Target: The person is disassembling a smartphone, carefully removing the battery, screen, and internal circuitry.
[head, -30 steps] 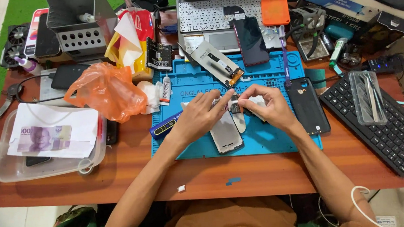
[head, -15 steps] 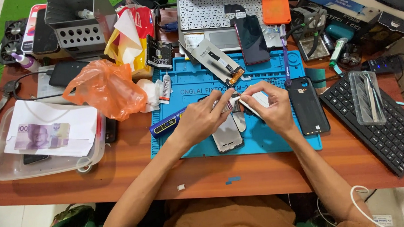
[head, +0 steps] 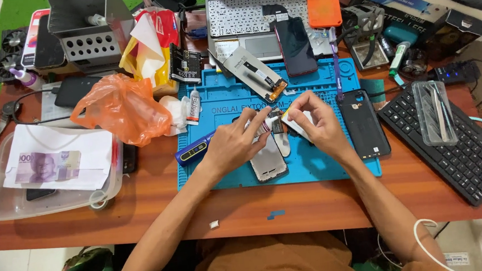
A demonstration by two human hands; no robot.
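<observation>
Head view: both hands meet over the middle of a blue mat (head: pixel 310 170). The left hand (head: pixel 236 144) pinches a small white-and-dark part (head: pixel 264 126) between thumb and fingertips, a narrow, closed grip. The right hand (head: pixel 318 122) faces it, fingers curled and closed on a thin white strip (head: pixel 296 127) whose near end runs toward the left fingertips; the two grips are almost touching.

Just under the grips lies an opened phone (head: pixel 267 162), face down on the mat, partly covered by the left fingers. Left of the left hand, a blue tool (head: pixel 194 150) lies on the mat's edge, its tip hidden beneath the palm. Beyond the grips, a screen panel (head: pixel 255 73) lies tilted on the mat. Right of the right hand, a black back cover (head: pixel 364 123) lies flat, just beside the wrist. Further right is a keyboard (head: pixel 465 149); well to the left, an orange bag (head: pixel 119 109) and a clear tub (head: pixel 11 205).
</observation>
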